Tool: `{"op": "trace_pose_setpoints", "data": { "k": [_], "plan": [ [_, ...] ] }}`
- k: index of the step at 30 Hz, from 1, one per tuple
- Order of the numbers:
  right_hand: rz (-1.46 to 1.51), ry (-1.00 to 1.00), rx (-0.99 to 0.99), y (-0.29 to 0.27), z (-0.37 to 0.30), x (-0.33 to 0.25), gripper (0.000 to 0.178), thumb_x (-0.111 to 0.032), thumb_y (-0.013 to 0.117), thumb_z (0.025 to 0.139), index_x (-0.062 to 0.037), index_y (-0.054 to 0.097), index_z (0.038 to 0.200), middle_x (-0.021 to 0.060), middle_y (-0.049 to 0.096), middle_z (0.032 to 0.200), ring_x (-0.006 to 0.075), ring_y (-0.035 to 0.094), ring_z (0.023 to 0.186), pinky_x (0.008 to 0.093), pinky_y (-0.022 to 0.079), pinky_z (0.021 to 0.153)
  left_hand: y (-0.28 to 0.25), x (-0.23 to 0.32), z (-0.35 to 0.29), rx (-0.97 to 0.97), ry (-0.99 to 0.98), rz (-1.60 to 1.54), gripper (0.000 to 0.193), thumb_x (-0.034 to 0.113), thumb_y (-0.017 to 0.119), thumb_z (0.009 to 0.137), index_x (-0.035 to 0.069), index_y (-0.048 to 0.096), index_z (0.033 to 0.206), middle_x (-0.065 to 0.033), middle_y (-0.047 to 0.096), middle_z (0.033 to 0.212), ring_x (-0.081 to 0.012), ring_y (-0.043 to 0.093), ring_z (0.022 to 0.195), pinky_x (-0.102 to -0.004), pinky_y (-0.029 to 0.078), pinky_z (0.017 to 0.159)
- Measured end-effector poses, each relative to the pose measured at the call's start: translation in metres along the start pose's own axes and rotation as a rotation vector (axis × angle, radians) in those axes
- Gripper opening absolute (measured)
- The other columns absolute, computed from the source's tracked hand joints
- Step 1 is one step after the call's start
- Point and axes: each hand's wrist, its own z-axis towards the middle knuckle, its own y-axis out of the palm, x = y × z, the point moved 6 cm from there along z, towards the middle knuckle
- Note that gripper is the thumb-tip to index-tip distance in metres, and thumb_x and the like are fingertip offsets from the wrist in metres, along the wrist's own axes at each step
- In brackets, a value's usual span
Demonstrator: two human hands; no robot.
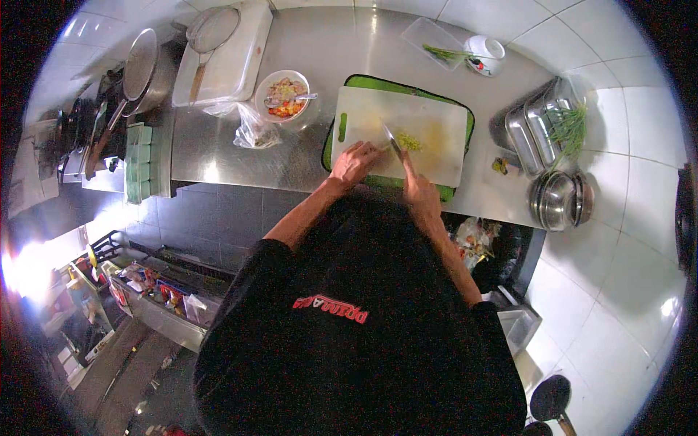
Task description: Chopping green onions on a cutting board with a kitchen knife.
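Note:
My right hand is closed round the handle of a knife, its blade slanting up and left over the white cutting board. Small chopped green pieces lie just right of the blade. On the board's left part, my left hand is closed with its fingers bent down near the blade; whatever is under the fingertips is too small to make out. Beneath the white board lies a green board with a dark rim, showing along its edges.
Left of the boards stand a white bowl of chopped food with a spoon and a plastic bag. A clear tray with green stalks and a small white bowl are at the back. Metal pans and steel bowls stand right.

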Motion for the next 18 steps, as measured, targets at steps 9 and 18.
{"op": "trace_pose_setpoints", "data": {
  "k": [9, 18],
  "plan": [
    [0.021, 0.028, 0.009, 0.008, -0.001, -0.012, 0.073, -0.01, 0.047, 0.09, -0.0228, 0.011, 0.152, 0.0236, 0.061, 0.068, 0.0406, 0.061, 0.062, 0.0531, 0.047, 0.058, 0.025, -0.017, -0.004, -0.137, 0.032, 0.076, 0.044, 0.028, 0.06, 0.08, 0.013, 0.059, 0.122, -0.0111, 0.059, 0.118, -0.0333, 0.057, 0.108, -0.0419, 0.047, 0.094],
    [-0.095, 0.001, -0.043, 0.008, -0.001, -0.017, 0.08, -0.008, 0.05, 0.088, -0.0202, 0.004, 0.152, 0.0202, 0.062, 0.069, 0.0362, 0.062, 0.06, 0.048, 0.05, 0.054, 0.029, -0.02, 0.001, -0.145, 0.055, 0.065, 0.035, 0.023, 0.059, 0.082, 0.015, 0.062, 0.116, -0.0092, 0.058, 0.121, -0.0322, 0.057, 0.107, -0.0422, 0.05, 0.09]
  ]
}}
